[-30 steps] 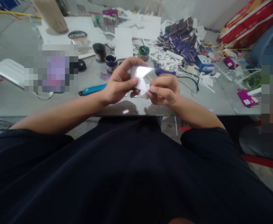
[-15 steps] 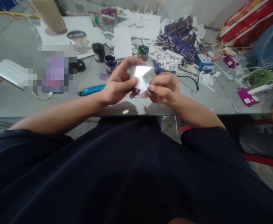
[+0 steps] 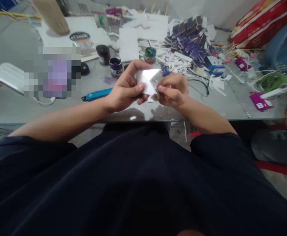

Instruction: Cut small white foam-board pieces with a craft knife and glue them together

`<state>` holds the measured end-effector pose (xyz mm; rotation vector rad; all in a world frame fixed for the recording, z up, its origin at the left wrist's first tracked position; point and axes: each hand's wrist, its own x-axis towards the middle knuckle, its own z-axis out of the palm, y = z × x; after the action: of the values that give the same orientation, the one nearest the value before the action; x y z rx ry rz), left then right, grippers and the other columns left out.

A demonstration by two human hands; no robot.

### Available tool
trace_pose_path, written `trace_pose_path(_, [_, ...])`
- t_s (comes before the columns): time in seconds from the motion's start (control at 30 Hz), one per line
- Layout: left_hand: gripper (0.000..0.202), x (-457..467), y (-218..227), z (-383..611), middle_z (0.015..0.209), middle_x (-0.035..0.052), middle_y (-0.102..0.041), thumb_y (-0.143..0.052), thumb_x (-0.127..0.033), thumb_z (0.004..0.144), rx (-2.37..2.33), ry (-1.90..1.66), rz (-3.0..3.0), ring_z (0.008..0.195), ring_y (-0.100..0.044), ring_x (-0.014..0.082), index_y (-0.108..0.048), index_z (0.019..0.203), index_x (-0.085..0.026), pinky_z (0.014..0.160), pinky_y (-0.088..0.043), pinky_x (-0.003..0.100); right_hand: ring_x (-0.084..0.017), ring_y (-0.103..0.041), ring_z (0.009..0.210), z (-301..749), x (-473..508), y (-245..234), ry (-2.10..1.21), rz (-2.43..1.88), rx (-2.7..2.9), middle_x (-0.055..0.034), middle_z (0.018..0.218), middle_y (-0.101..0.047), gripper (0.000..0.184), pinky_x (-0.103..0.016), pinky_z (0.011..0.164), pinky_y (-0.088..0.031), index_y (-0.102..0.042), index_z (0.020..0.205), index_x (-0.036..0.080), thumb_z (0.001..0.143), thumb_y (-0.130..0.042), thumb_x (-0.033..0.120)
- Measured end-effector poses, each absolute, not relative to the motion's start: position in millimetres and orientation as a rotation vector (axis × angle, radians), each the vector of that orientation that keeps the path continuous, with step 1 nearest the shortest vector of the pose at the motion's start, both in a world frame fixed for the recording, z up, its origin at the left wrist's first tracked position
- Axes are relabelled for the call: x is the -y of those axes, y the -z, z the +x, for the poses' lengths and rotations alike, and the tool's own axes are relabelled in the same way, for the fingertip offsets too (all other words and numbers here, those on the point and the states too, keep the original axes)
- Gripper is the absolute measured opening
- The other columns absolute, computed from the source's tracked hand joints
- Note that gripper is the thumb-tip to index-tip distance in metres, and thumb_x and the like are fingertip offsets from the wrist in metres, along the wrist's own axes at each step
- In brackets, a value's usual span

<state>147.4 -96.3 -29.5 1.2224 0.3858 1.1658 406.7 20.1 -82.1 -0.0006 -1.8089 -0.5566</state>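
My left hand (image 3: 126, 89) pinches a small white pointed paper piece (image 3: 147, 80) between thumb and fingers, just above the near edge of the grey table (image 3: 15, 108). My right hand (image 3: 173, 90) is curled closed against the piece's lower right side, thumb and forefinger pressed at its edge. Whether the right hand also holds a small tool is hidden by the fingers.
A blue utility knife (image 3: 98, 94) lies left of my hands. Paint jars (image 3: 116, 66) and a green cup (image 3: 150, 55) stand behind them. Purple and white scraps (image 3: 187, 37) pile at the back right, with a black cable (image 3: 200, 83) and a small blue box (image 3: 214, 66).
My right hand has shifted slightly up and left against the paper piece. My left hand holds nearly still. A blurred patch at the right edge is gone.
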Motion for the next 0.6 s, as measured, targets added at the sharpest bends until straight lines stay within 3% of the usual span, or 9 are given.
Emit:
trace_pose_path(0.1, [0.071, 96, 30, 149, 0.115, 0.0055, -0.088, -0.123, -0.053, 0.090, -0.351, -1.185, 1.245, 0.066, -0.078, 0.0169, -0.076, 0.137, -0.028, 0.049, -0.054, 0.025, -0.017, -0.074, 0.075, 400, -14, 70, 0.574, 0.006, 1.734, 0.0010, 0.103, -0.079, 0.053, -0.035, 0.072, -0.065, -0.081, 0.129, 0.034, 0.128, -0.063, 0.083])
trace_pose_path(0.17, [0.071, 96, 29, 150, 0.108, 0.0029, -0.086, -0.122, -0.058, 0.090, -0.327, -1.188, 1.261, 0.066, -0.078, 0.0175, -0.075, 0.135, -0.029, 0.050, -0.056, 0.025, -0.014, -0.074, 0.076, 397, -8, 63, 0.589, 0.105, 1.683, 0.0019, 0.111, -0.083, 0.037, -0.030, 0.071, -0.064, -0.082, 0.140, 0.035, 0.128, -0.071, 0.068])
trace_pose_path(0.23, [0.072, 97, 28, 150, 0.103, 0.0005, -0.084, -0.122, -0.062, 0.090, -0.296, -1.181, 1.286, 0.067, -0.080, 0.0182, -0.074, 0.134, -0.030, 0.051, -0.058, 0.025, -0.014, -0.074, 0.075, 398, -7, 62, 0.541, 0.089, 1.758, 0.0017, 0.112, -0.084, 0.028, -0.030, 0.069, -0.065, -0.082, 0.140, 0.037, 0.126, -0.072, 0.059])
trace_pose_path(0.33, [0.071, 99, 26, 148, 0.106, 0.0016, -0.085, -0.122, -0.059, 0.092, -0.313, -1.176, 1.283, 0.068, -0.081, 0.0185, -0.073, 0.134, -0.029, 0.051, -0.057, 0.024, -0.020, -0.077, 0.076, 406, -17, 71, 0.320, -0.204, 2.041, -0.0017, 0.100, -0.080, 0.047, -0.040, 0.073, -0.072, -0.082, 0.123, 0.034, 0.127, -0.061, 0.076])
trace_pose_path(0.4, [0.068, 99, 26, 146, 0.112, 0.0044, -0.086, -0.122, -0.052, 0.094, -0.382, -1.174, 1.247, 0.068, -0.082, 0.0179, -0.072, 0.134, -0.028, 0.050, -0.053, 0.022, -0.021, -0.077, 0.075, 410, -26, 77, 0.310, -0.204, 2.074, -0.0018, 0.095, -0.078, 0.053, -0.040, 0.071, -0.072, -0.083, 0.119, 0.033, 0.128, -0.056, 0.079])
trace_pose_path(0.5, [0.071, 99, 26, 147, 0.117, 0.0048, -0.086, -0.123, -0.054, 0.092, -0.350, -1.195, 1.261, 0.065, -0.081, 0.0165, -0.069, 0.130, -0.028, 0.050, -0.055, 0.023, -0.019, -0.078, 0.076, 408, -32, 75, 0.438, 0.040, 1.898, -0.0004, 0.103, -0.082, 0.039, -0.035, 0.069, -0.069, -0.085, 0.132, 0.035, 0.129, -0.059, 0.064])
trace_pose_path(0.6, [0.075, 99, 24, 152, 0.107, 0.0007, -0.084, -0.122, -0.061, 0.093, -0.227, -1.224, 1.335, 0.061, -0.079, 0.0164, -0.064, 0.127, -0.028, 0.049, -0.059, 0.024, -0.017, -0.082, 0.080, 405, -27, 68, 0.451, 0.119, 1.820, 0.0025, 0.112, -0.088, 0.024, -0.033, 0.073, -0.069, -0.084, 0.139, 0.038, 0.127, -0.070, 0.054])
